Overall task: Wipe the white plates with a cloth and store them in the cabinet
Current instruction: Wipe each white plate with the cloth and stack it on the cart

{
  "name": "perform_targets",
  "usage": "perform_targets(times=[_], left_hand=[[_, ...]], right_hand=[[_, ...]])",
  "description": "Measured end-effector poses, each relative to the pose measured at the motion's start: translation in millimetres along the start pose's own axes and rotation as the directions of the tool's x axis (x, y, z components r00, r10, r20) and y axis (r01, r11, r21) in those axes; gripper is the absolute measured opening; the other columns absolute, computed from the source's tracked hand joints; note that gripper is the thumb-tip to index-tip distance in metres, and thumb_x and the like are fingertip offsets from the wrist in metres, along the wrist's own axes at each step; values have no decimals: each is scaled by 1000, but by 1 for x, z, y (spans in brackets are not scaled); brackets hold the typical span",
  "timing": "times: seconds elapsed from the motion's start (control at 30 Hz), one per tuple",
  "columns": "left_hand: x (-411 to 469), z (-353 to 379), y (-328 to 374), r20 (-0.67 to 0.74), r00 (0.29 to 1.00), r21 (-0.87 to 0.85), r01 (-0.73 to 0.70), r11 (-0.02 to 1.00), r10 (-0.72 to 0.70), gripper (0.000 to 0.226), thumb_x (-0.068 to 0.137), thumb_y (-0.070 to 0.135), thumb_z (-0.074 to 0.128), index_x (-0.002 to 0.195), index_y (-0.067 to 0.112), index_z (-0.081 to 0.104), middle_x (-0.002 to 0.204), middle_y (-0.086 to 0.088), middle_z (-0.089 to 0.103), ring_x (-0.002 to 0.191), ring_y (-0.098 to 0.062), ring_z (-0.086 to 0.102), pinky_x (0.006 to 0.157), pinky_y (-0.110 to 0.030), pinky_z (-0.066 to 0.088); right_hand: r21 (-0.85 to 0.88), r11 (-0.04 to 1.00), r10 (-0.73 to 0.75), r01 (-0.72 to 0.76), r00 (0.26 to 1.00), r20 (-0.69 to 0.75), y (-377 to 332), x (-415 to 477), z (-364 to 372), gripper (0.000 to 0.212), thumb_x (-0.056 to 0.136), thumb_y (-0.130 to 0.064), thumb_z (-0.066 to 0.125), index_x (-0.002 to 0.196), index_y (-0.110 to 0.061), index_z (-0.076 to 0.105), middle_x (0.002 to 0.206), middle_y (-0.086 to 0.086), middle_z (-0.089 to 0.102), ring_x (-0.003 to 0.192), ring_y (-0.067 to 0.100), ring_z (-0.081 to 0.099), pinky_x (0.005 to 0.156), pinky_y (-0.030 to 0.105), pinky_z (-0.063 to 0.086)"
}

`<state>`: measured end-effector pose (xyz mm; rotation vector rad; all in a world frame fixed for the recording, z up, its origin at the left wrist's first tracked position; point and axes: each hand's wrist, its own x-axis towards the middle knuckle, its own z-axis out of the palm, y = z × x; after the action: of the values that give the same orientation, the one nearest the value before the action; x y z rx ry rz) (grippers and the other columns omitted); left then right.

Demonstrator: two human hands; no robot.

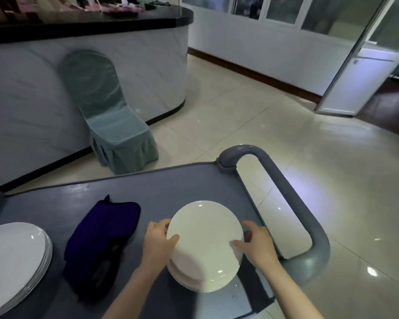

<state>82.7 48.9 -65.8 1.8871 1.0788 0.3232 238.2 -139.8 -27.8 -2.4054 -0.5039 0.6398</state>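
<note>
Glossy round white plate stack [205, 245] at right edge of grey cart [171, 185], left hand [158, 244] and right hand [257, 245] grips pinching its rim, folded purple cloth [101, 242] beside

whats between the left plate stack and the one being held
A folded dark purple cloth lies on the cart between the left plate stack and the held plate stack, per the head view.

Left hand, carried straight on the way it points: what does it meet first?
The left hand points forward and rightward and grips the rim of the stack of round white plates, so that stack comes first.
</note>
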Motion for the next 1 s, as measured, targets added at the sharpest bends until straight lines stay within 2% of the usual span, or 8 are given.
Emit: perform_targets(times=[0.23, 0.4, 0.47, 0.57, 0.63, 0.73, 0.87, 1.0], left_hand=[[2, -2, -2, -4, 996, -67, 93, 993, -94, 40, 76, 0, 62, 109, 23, 66, 89, 0, 68, 82, -18, 63, 73, -33, 53], [-3, -5, -3, 6, 989, -179, 144, 973, -145, 44, 74, -1, 62, 106, 28, 67, 83, 5, 71, 81, -14, 66, 70, -30, 54], [-5, -9, -6, 20, 989, -227, 145, 963, -144, 45, 74, -1, 62, 107, 30, 67, 84, 4, 72, 84, -14, 68, 71, -30, 54], [-4, -22, -10, 37, 991, -292, 131, 947, -126, 45, 75, -2, 64, 106, 30, 68, 88, 1, 73, 90, -16, 68, 73, -29, 53], [-3, -33, -13, 39, 992, -333, 129, 934, -123, 44, 77, -3, 64, 106, 29, 67, 89, 0, 72, 91, -16, 67, 71, -27, 52], [-3, -53, -19, 32, 990, -377, 140, 915, -139, 44, 79, -2, 67, 111, 27, 64, 86, 1, 65, 88, -18, 64, 68, -30, 55], [-3, -79, -29, 43, 990, -473, 141, 870, -137, 41, 82, -1, 67, 112, 26, 66, 90, -5, 70, 89, -20, 68, 72, -31, 59], [5, -101, -40, 85, 992, -508, 128, 852, -98, 31, 89, 3, 61, 111, 23, 72, 84, -7, 72, 85, -23, 70, 73, -30, 59]], right_hand=[[86, 996, 8, -7, 1000, -4, 2, 1, 8, 57, 74, -5, 73, 128, -19, 58, 82, -6, 53, 101, 27, 55, 72, 26, 39], [204, 979, 29, -24, 999, -21, 2, 3, 10, 46, 72, -6, 77, 111, -26, 62, 77, -14, 62, 71, 2, 58, 50, 8, 36], [256, 966, 39, -30, 999, -33, 0, 3, 12, 38, 72, -7, 76, 101, -28, 64, 71, -9, 64, 64, 5, 59, 48, 9, 39], [344, 939, 16, -5, 999, -29, -7, 3, 14, 30, 76, -7, 73, 99, -26, 71, 72, 3, 63, 63, 17, 54, 61, 26, 46], [407, 912, -46, 42, 999, 0, -15, 1, 19, 31, 83, -9, 68, 100, -34, 71, 79, -1, 68, 71, 19, 60, 69, 31, 49], [514, 857, -90, 46, 994, 62, -35, -4, 32, 30, 93, -14, 60, 106, -41, 67, 96, -13, 74, 87, 8, 70, 74, 26, 54], [560, 827, -70, 51, 998, 11, -60, -3, 60, 31, 98, -11, 51, 114, -36, 61, 111, -17, 68, 95, -6, 65, 77, 15, 49], [647, 762, 62, -6, 996, -65, -73, -3, 81, 33, 100, -11, 47, 122, -29, 63, 119, -8, 68, 108, 15, 65, 92, 36, 52]])
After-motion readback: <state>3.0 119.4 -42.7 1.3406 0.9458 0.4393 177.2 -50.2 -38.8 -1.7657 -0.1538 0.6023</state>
